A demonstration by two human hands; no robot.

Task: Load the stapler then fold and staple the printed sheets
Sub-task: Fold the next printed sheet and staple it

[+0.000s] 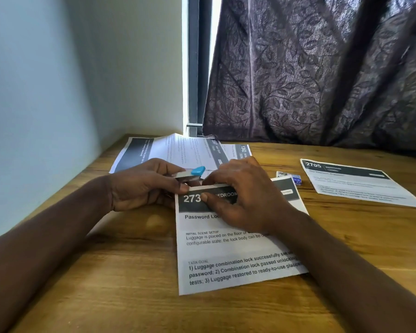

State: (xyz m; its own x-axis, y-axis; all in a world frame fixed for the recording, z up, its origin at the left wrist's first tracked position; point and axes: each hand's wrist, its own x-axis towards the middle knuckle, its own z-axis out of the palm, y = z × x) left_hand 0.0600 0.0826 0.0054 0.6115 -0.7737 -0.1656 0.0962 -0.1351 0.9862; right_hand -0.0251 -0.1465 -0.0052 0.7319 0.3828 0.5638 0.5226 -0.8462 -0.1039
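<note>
On the wooden surface [130, 272], a loose spread of printed pages [168, 150] lay at the far edge against the wall [58, 92], partly hidden behind both hands. Another page headed 2705 [360, 186] lay well apart to the right, beneath a dark leaf-patterned curtain [322, 68]. Between that page and the right hand [245, 195] sat a small box [291, 177] with a blue face, just beside the top right corner of the printed sheet [231, 248]; it was too blurred to tell what it held. The sheet lay flat in the middle of the surface, its dark header farthest from the person. The right hand covered much of that header, its thumb pressed on the print and its fingers curled over the top edge, pinching the sheet near its top left corner. The left hand [144, 186] gripped the stapler [190, 175], a grey body with a blue cap, its nose at that same corner and close to the right fingers, which hid whether it had closed on the paper.
</note>
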